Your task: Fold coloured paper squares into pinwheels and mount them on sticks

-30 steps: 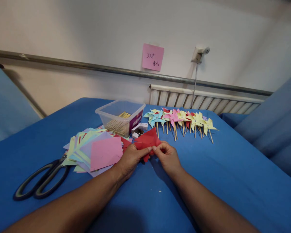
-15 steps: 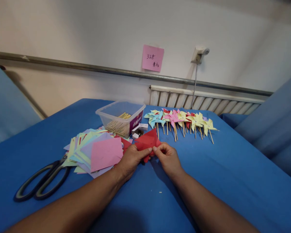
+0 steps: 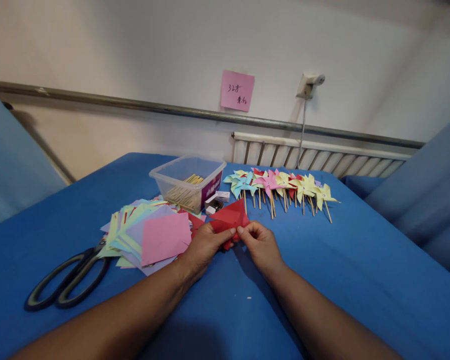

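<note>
While the left hand (image 3: 204, 246) clasps red paper (image 3: 230, 214) (thumb uppermost), the right (image 3: 262, 245) pinches it.

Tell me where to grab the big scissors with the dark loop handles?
Probably by the two rounded loops of the big scissors with the dark loop handles, coming from the left: the loops lie flat and point out toward the near left, while the blade end disappears under the loose pile of pastel paper sheets.
</note>
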The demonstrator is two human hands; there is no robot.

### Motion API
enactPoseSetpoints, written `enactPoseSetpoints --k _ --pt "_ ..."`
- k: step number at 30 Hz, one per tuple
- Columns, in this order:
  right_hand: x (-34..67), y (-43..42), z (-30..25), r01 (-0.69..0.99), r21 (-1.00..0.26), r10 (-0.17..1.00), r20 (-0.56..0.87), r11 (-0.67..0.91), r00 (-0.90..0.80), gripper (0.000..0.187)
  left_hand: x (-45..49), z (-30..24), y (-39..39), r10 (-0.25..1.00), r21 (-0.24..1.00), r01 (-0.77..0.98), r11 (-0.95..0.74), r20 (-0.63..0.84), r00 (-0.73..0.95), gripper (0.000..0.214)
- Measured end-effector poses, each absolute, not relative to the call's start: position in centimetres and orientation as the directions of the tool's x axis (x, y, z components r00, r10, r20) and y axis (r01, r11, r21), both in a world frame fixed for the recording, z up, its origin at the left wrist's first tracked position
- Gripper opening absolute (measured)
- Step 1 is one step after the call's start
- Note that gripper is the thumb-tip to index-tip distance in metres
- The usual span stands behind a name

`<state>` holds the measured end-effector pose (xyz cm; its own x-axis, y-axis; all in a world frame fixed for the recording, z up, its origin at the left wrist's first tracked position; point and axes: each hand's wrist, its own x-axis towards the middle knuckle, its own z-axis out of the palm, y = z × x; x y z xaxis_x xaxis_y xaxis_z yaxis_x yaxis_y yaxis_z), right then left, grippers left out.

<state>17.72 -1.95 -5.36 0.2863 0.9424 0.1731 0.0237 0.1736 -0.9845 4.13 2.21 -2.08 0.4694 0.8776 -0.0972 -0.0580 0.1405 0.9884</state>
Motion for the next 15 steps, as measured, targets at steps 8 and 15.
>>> enactPoseSetpoints --k 8,15 --pt "18.6 -1.9 -3.8 -0.314 -0.931 0.895 0.03 0.187 0.444 0.036 3.9 -1.9 2.0 0.881 0.987 -0.066 0.148 -0.101 0.462 0.018" --pt "18.8 -2.6 -2.7 -0.549 -0.835 0.997 -0.058 -0.024 0.045 0.037 3.6 -1.7 2.2 0.829 0.969 -0.066 0.238 -0.167 0.534 0.011"
